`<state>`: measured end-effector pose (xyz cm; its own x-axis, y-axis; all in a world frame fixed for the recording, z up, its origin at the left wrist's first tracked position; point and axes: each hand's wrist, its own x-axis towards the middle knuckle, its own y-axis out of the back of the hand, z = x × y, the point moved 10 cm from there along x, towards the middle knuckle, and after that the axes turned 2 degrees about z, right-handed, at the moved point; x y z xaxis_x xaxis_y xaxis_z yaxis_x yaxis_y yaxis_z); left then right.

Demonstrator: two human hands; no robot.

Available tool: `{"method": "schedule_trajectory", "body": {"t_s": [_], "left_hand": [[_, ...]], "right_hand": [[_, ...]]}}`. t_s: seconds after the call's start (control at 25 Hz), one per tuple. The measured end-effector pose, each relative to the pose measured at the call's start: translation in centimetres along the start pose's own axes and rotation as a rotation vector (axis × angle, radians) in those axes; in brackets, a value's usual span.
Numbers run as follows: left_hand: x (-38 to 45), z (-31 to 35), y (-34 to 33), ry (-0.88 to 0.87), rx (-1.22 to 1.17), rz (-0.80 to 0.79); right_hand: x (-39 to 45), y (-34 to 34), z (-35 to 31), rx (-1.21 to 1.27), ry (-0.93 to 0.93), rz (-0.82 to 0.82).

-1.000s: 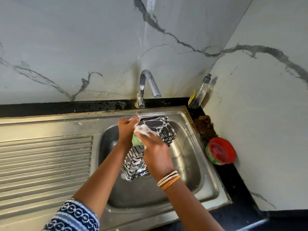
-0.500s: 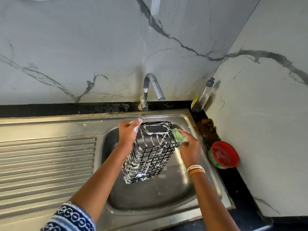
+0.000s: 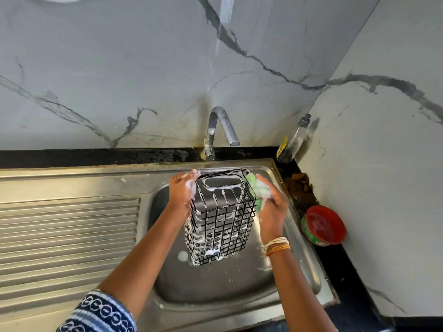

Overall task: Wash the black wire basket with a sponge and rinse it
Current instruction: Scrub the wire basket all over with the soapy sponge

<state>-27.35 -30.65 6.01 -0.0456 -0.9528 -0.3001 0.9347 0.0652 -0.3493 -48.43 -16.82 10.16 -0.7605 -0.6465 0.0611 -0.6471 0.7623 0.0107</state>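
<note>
- Head view: your steel sink (image 3: 309, 271) is set in a black counter (image 3: 345, 279) at a corner of grey marble walls (image 3: 119, 68), with one tap (image 3: 217, 130) behind.
- Your left hand (image 3: 183, 192) grips the soapy black wire basket (image 3: 221, 216) over the basin; your right hand (image 3: 271, 207) holds the green sponge (image 3: 255, 186) against its right side.
- On the counter: one soap bottle (image 3: 293, 140), one red tub (image 3: 322, 225).

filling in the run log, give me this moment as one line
stage: scrubbing, not rinsed | left hand: holds soapy wire basket over sink | right hand: presses green sponge to basket's right side | tap: no water seen
</note>
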Motion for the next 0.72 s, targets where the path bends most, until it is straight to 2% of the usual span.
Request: {"method": "schedule_trajectory", "body": {"t_s": [0.08, 0.16, 0.2, 0.28, 0.4, 0.48, 0.56, 0.64, 0.72], "left_hand": [[0.0, -0.9, 0.5, 0.057, 0.024, -0.004], [0.0, -1.9, 0.3, 0.112, 0.045, -0.073], [0.0, -2.4, 0.2, 0.139, 0.041, -0.099], [0.0, -2.8, 0.0, 0.163, 0.059, -0.117], [-0.1, -0.5, -1.3, -0.024, 0.346, -0.227], [-0.7, 1.6, -3.2, -0.248, 0.74, -0.327], [-2.3, 2.9, -6.1, -0.45, 1.082, -0.401], [-3.3, 3.1, -8.5, -0.508, 1.067, -0.423], [-2.6, 2.7, -8.3, -0.439, 0.903, -0.361]], "right_hand": [[1.3, -0.4, 1.9, 0.114, -0.135, -0.053], [2.0, -1.5, 4.5, 0.227, -0.377, -0.132], [2.1, -2.0, 5.2, 0.222, -0.463, -0.168], [2.8, -2.2, 5.6, 0.076, -0.494, -0.196], [4.5, -2.3, 3.8, 0.015, -0.325, -0.167], [5.0, -2.6, 3.1, 0.05, -0.265, -0.141], [5.0, -3.7, 1.9, -0.048, -0.17, -0.148], [4.0, -5.8, -0.5, -0.269, 0.006, -0.233], [2.6, -7.2, -2.2, -0.388, 0.171, -0.31]]}}
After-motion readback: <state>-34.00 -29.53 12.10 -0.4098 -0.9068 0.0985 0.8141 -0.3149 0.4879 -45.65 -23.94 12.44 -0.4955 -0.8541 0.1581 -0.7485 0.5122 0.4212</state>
